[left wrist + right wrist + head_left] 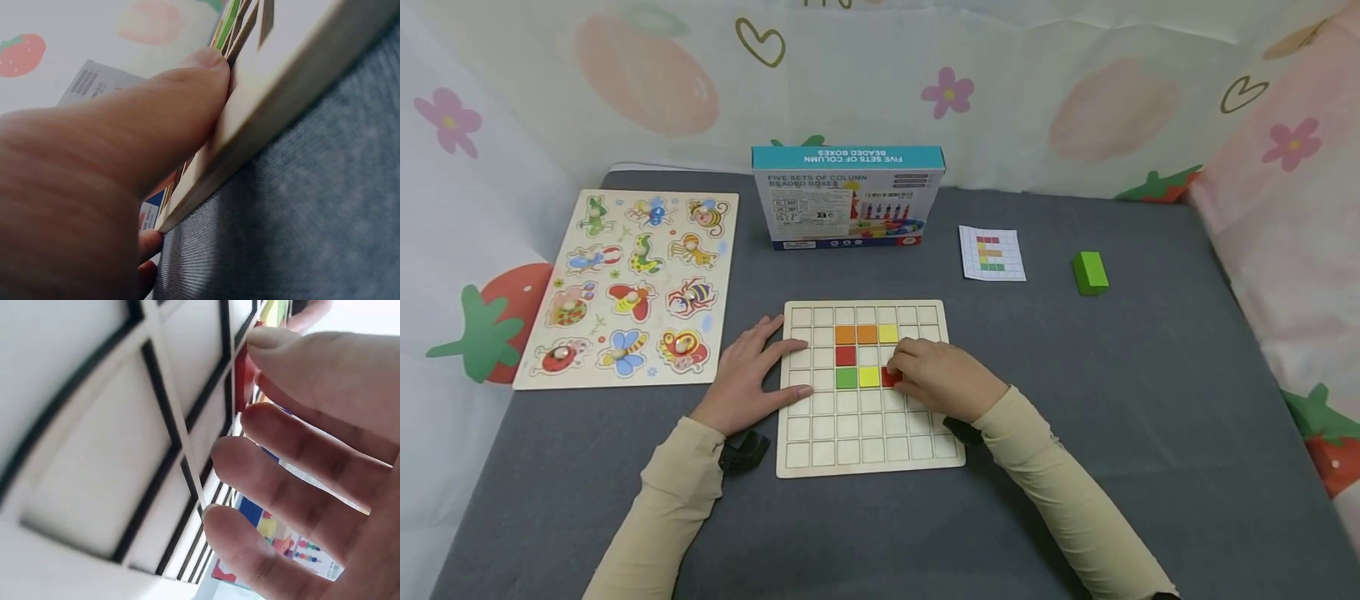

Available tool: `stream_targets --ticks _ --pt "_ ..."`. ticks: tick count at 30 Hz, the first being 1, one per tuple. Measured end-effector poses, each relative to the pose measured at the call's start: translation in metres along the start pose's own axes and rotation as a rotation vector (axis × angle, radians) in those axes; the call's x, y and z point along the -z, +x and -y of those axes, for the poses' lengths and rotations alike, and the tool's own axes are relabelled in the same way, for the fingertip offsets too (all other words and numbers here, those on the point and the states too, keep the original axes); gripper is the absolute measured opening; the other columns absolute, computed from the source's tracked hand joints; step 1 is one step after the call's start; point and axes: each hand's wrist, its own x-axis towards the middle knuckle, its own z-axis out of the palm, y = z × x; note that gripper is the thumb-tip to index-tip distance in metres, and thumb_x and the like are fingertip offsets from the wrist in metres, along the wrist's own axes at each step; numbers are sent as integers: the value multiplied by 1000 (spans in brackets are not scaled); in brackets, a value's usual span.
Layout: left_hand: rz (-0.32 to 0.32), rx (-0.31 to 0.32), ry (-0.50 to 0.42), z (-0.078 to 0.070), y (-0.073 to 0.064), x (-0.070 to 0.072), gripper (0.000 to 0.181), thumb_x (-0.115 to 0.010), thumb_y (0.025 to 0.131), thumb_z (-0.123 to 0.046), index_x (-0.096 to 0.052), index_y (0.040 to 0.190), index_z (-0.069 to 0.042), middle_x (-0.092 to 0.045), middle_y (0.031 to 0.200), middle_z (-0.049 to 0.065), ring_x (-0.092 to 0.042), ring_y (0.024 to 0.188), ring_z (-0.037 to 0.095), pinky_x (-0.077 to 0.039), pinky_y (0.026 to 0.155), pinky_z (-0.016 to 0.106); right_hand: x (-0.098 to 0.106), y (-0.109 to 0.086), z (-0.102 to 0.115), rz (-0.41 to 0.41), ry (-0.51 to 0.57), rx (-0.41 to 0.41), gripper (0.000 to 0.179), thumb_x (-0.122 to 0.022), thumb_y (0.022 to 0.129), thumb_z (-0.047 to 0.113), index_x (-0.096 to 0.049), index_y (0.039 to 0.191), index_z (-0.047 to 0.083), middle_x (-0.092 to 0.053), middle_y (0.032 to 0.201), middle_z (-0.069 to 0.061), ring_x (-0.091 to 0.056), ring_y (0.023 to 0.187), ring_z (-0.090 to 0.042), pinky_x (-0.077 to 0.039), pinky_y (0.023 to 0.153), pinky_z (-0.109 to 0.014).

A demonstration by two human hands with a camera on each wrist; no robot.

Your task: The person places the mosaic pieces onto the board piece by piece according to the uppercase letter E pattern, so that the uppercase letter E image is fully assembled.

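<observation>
A wooden grid board [868,429] lies in front of me with coloured square tiles in some cells. My left hand [745,375] rests at its left side, thumb and index finger stretched over the rim; the left wrist view shows the thumb on the board [250,103]. My right hand [951,379] pinches a red tile [889,377] with thumb and index finger, right at its cell in the lower coloured row. The other fingers are loosely bent over the grid. Left of that tile sit a yellow tile [868,377] and a green tile [846,377]. Another red tile [846,356] is above the green one.
Orange tiles [856,334] and a yellow tile [887,333] form the upper row. An insect puzzle board [647,217] lies left. Behind stands a toy box [850,200]. A pattern card [992,267] and a green block [1090,273] lie to the right.
</observation>
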Motion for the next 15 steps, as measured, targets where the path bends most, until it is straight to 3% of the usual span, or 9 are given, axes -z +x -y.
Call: stream_targets --ticks 6,15 --pt "-2 -9 -4 1 0 0 66 -73 80 -49 -53 135 -18 -23 157 12 -12 147 34 -12 115 59 11 -13 -5 -24 11 -41 20 -71 87 15 -67 106 9 -64 100 -1 -61 88 -13 -54 78 -28" --pt "-3 1 -3 1 -1 -1 67 -73 80 -49 -53 136 -19 -22 158 11 -11 147 34 -12 115 59 23 -48 -23 -52 1 -148 25 -76 82 12 -68 105 6 -64 97 -4 -59 81 -13 -54 73 -28"
